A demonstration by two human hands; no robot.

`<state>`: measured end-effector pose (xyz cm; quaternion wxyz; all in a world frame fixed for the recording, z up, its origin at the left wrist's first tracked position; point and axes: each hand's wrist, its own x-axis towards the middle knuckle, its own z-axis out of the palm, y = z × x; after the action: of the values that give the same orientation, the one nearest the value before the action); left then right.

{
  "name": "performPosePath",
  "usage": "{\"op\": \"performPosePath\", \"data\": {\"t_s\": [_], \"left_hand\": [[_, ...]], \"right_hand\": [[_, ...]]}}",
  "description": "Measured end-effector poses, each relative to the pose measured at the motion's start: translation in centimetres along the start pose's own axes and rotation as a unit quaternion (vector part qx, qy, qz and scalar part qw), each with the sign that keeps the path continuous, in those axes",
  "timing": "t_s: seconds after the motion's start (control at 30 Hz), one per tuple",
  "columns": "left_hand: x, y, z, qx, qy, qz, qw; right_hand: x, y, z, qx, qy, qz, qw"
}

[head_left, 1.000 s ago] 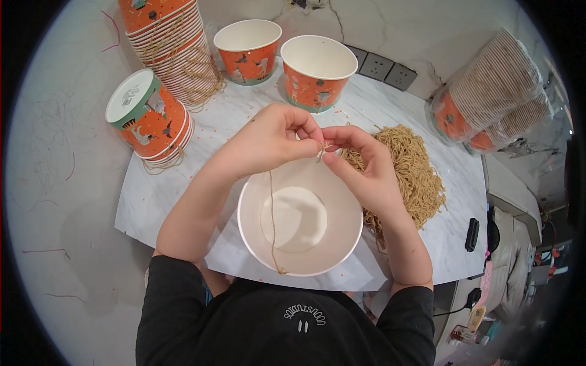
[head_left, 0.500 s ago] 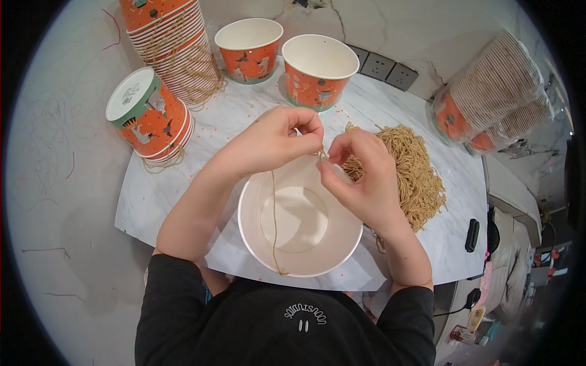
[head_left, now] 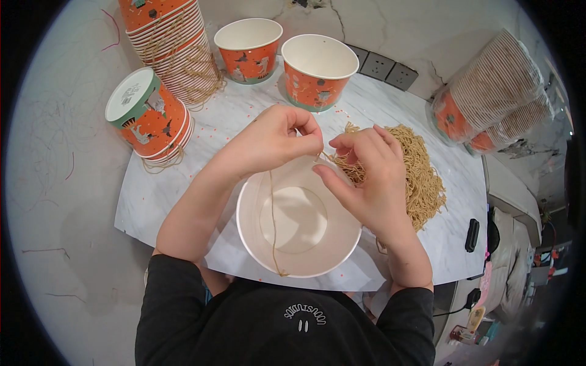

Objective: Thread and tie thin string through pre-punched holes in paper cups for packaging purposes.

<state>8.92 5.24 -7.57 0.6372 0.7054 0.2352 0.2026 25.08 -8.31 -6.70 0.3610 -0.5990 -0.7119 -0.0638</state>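
A clear plastic bag (head_left: 497,91) of stacked orange paper cups lies at the worktop's far right. A round white-and-green label (head_left: 130,95) tops the cup stack at the left.

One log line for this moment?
left hand: pinching string | right hand: on string pile | string hangs into white cup

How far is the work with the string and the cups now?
Done: one cup lies with string at its base. In hand: both hands, left hand and right hand, pinch a string hanging into the white cup. Left: a big string pile and two empty cups.
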Motion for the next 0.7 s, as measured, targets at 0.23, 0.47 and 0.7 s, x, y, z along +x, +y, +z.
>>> {"op": "performPosePath", "data": {"t_s": [0.23,0.47,0.7], "left_hand": [[-0.3,0.7,0.1,0.027,0.006,-0.007,1.0],[-0.1,-0.2,0.3,-0.008,0.002,0.024,1.0],[-1.1,1.9,-0.8,0.125,-0.032,-0.005,0.992]], "right_hand": [[-0.6,0.4,1.0,-0.001,0.022,-0.025,0.999],[-0.8,-0.2,0.9,-0.03,0.039,-0.048,0.998],[-0.9,-0.2,1.0,-0.044,0.034,-0.052,0.997]]}}
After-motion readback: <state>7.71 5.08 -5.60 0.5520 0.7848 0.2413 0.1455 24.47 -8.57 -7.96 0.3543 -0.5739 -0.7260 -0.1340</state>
